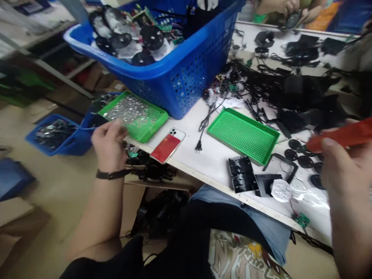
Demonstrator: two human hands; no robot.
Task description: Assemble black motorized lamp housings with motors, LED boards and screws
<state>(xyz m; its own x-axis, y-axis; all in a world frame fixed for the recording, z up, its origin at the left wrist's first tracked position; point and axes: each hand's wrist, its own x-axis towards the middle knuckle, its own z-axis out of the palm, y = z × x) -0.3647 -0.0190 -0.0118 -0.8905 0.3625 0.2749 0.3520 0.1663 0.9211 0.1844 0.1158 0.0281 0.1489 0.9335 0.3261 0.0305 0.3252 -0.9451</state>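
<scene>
Head view: a blue basket (186, 77) stands on the bench (215, 162), upper middle. Left of centre, your left hand (109, 145) touches the green tray (133, 114) of shiny bits; you cannot tell its grip's state. At the right edge, your right hand (345, 170) has its grip pressed around a red tool (343, 135).

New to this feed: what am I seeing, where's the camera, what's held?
No machine here: one camera on a person's head looks down at their bare hands at a white table. The left hand is at the edge of a green tray of small shiny parts; its grip is unclear. The right hand holds a red tool. Between them lie a phone, an empty tray and black parts. A blue basket of discs stands behind. Another person's hands show at the top.
</scene>
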